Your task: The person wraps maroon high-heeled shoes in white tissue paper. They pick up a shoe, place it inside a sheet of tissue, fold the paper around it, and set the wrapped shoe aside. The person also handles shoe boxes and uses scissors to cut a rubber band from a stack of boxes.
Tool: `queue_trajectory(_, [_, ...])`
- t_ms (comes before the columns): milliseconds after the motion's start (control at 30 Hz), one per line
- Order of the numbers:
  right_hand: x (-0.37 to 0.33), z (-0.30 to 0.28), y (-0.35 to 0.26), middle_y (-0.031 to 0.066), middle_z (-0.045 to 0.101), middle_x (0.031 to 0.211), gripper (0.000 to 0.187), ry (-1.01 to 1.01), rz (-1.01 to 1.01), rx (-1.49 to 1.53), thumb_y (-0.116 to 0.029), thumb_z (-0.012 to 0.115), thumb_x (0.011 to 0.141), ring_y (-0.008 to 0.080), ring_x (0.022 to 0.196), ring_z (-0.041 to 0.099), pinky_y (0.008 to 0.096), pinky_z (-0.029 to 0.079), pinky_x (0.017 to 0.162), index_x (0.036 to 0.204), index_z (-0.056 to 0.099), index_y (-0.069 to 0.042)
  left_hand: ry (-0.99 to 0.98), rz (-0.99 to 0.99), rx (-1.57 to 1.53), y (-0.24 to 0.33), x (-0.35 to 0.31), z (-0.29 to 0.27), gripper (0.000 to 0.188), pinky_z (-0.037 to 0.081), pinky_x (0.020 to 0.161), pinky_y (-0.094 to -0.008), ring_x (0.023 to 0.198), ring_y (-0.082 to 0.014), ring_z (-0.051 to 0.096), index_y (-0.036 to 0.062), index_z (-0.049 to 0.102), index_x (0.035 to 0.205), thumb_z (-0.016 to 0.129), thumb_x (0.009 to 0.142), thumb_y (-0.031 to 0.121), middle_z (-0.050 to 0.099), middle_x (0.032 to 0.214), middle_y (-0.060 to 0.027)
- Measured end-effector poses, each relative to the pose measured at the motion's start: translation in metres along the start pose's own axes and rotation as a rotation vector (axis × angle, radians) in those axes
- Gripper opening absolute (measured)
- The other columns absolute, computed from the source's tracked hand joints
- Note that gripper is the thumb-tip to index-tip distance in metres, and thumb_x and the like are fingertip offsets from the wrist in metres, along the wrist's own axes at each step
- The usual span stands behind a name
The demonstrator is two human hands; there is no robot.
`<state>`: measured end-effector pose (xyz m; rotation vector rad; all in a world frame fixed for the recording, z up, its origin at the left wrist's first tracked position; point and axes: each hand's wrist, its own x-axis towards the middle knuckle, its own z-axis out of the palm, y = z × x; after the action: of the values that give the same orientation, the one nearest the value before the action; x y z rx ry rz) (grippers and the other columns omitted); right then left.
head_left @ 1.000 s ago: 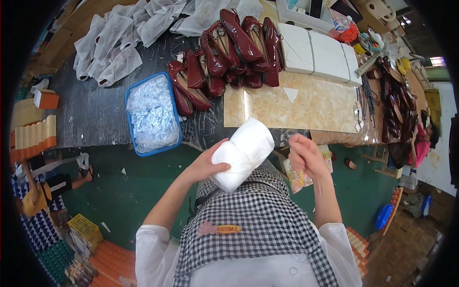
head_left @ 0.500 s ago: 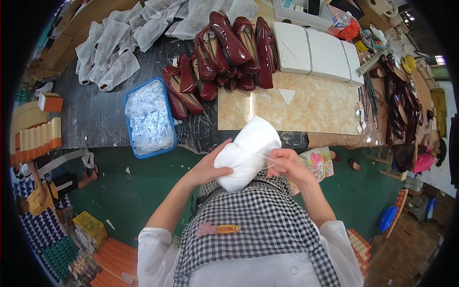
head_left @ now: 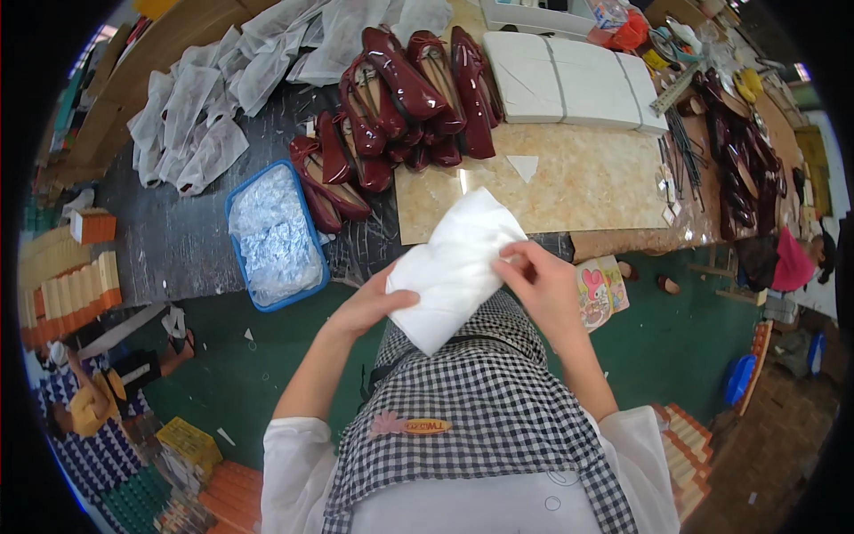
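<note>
Matt papery bundle [head_left: 451,278] and glossy red shoes [head_left: 409,84]

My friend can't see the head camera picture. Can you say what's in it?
A person's left hand grips a white bundle; the right hand touches its side. On the table beyond, dark red shoes lie heaped beside a blue basket of crinkly plastic.

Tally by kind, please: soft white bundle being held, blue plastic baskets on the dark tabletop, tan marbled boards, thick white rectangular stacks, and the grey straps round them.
Soft white bundle in the left hand: 1
Blue plastic basket: 1
Tan marbled board: 1
Thick white rectangular stack: 1
Grey straps: 2
Total: 6
</note>
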<state>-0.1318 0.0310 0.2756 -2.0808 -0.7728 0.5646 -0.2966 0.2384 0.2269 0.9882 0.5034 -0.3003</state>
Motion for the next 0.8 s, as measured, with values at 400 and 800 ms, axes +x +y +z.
queue_trajectory(400, [-0.001, 0.005, 0.002, 0.0062, 0.059, 0.062, 0.017, -0.239, 0.014, 0.012, -0.019, 0.068, 0.079, 0.0233, 0.057, 0.059, 0.0327, 0.046, 0.054, 0.083, 0.057, -0.006, -0.054, -0.144, 0.021, -0.001, -0.025, -0.014, 0.075, 0.033, 0.104, -0.0319, 0.120, -0.0179, 0.045, 0.0006, 0.033, 0.138, 0.069, 0.075, 0.021, 0.048, 0.131, -0.0091])
queue_trajectory(800, [0.036, 0.021, 0.096, 0.0179, 0.062, 0.075, 0.010, 0.345, 0.060, -0.612, -0.013, 0.053, 0.081, 0.0360, 0.068, 0.062, 0.0439, 0.048, 0.060, 0.088, 0.056, -0.006, -0.043, -0.071, 0.109, -0.006, -0.041, 0.004, 0.075, 0.034, 0.104, -0.0325, 0.119, -0.0170, 0.047, 0.0013, 0.032, 0.139, 0.069, 0.075, 0.015, 0.048, 0.130, -0.0099])
